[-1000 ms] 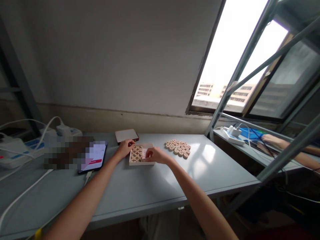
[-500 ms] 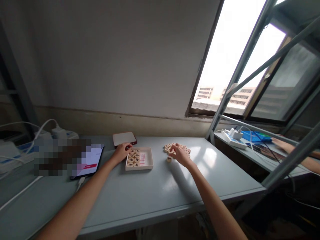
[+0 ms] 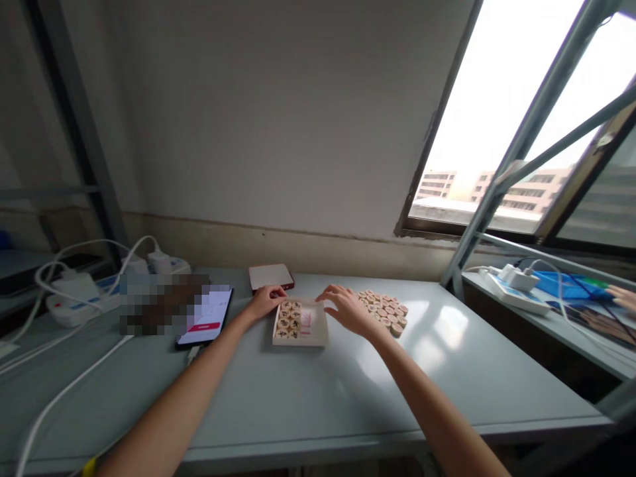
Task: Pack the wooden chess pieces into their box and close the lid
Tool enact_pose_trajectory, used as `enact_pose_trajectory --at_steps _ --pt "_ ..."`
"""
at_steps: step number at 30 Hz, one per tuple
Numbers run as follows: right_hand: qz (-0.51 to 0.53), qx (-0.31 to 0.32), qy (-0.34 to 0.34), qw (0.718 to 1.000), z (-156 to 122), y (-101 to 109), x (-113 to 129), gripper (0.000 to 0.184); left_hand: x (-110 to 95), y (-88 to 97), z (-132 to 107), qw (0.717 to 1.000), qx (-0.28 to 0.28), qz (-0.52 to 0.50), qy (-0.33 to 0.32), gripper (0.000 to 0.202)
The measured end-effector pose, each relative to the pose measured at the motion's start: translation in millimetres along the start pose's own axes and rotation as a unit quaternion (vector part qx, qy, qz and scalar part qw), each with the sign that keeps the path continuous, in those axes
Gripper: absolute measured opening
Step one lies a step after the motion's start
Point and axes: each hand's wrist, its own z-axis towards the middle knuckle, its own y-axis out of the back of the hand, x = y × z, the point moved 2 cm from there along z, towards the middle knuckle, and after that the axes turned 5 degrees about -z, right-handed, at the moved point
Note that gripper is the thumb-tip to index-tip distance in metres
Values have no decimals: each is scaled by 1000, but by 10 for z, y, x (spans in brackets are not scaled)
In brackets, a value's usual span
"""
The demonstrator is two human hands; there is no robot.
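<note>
An open white box (image 3: 301,342) sits in the middle of the desk, with Chinese chess pieces (image 3: 288,320) in two columns on its left side. A pink printed mark shows on the bare floor at the right. My left hand (image 3: 267,303) has its fingers curled at the far left corner of the box, gripping the rim. Over the far right corner reaches my right hand (image 3: 346,310), thumb and fingers apart, with no piece visible between them. A pile of round wooden chess pieces (image 3: 385,309) lies right of that hand, partly hidden behind it.
The box's lid (image 3: 271,276) lies behind it, near the wall. Left of my arm are a lit phone (image 3: 211,317) with a cable and a power strip (image 3: 106,286). A bed-frame post (image 3: 479,218) rises at the right; another person's hand (image 3: 623,296) shows beyond.
My right hand has moved left from the pile of chess pieces to the box's right rim, and its fingers have spread. My left hand stays at the box. The view has turned left.
</note>
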Motion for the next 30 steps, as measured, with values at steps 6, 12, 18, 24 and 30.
enact_pose_trajectory --at_steps 6,12,18,24,30 --pt "-31 16 88 996 383 -290 361 21 24 -16 4 999 38 -30 -20 13" --pt "49 -40 -5 998 302 -157 -64 17 40 -27 2 997 49 -57 17 14" --pt "22 84 -129 988 48 -29 -543 13 21 -31 3 994 67 -76 46 15" --pt "-8 93 -161 982 13 -5 -431 25 -1 -26 4 995 61 -67 37 15" --pt "105 100 19 989 161 -137 76 26 15 -29 10 995 63 -62 40 16"
